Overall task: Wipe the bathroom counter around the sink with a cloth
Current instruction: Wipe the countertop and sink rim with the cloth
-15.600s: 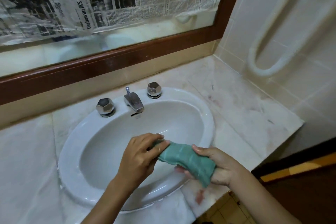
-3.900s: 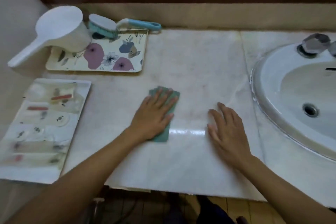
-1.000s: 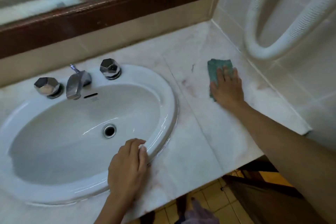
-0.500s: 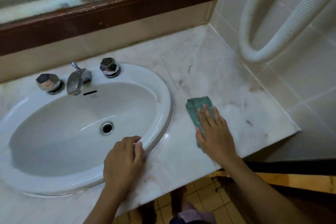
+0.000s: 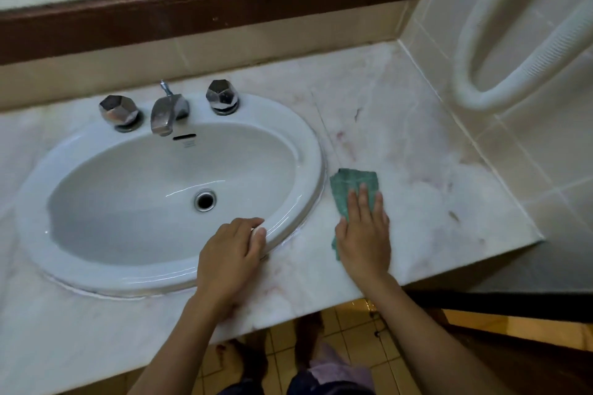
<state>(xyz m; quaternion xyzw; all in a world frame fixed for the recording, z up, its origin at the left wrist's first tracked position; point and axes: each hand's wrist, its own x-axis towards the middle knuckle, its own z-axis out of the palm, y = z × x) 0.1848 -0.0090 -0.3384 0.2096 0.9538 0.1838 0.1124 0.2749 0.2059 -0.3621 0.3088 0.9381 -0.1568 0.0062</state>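
The right hand (image 5: 364, 234) is pressing flat, fingers extended, on a folded green cloth (image 5: 349, 184) lying on the pale marble worktop (image 5: 417, 170), just beside the right rim of the white oval ceramic sink (image 5: 308, 144) and near the worktop's front edge. The left hand (image 5: 229, 258) is resting on the sink's front rim, fingers loosely curled, holding nothing. The wiping step is seemingly under way on the right-hand stretch; the next stroke probably calls for steady downward pressure while following the rim's curve.
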